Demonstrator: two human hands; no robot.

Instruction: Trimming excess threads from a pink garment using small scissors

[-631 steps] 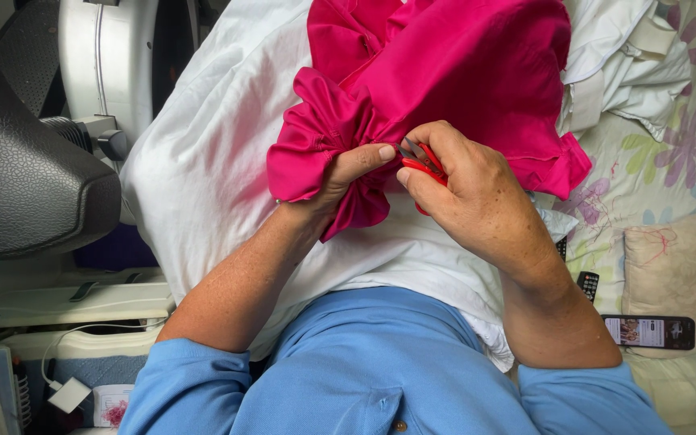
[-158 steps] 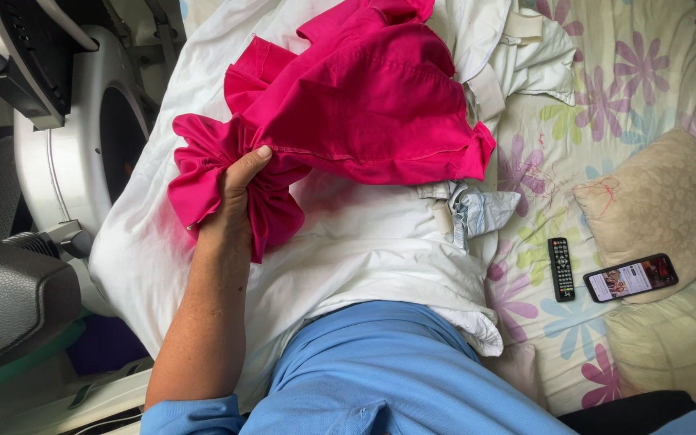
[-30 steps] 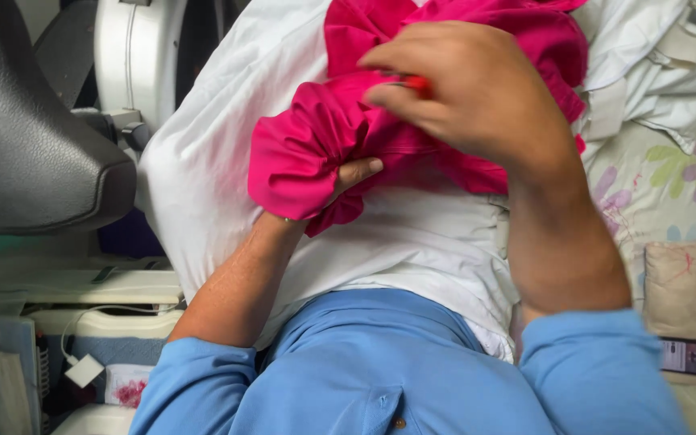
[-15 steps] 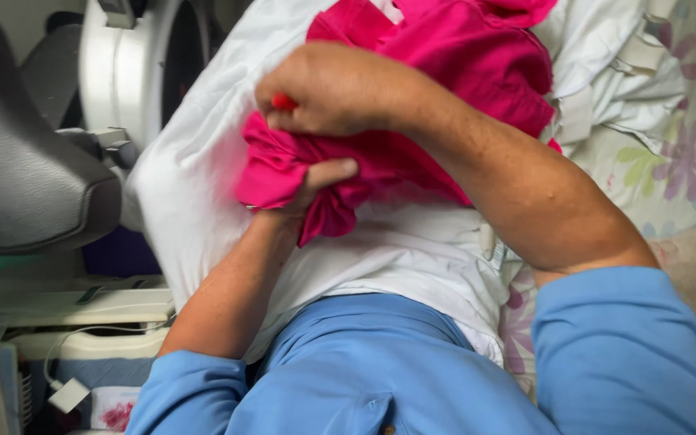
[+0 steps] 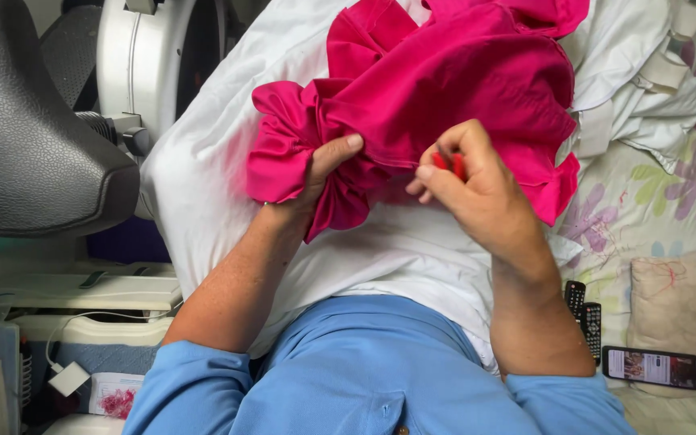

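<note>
Both hands, left hand (image 5: 316,173) and right hand (image 5: 469,181), pinch pink fabric's (image 5: 461,80) ruffled edge.

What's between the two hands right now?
In the head view, only a bunched fold of the pink garment spans the gap between the left hand and the right hand, over the white cloth.

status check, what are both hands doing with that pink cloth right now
Left hand gripping bunched pink cloth at its ruffled edge. Right hand pinching small red tool against the fabric. Nothing in the way.
</note>
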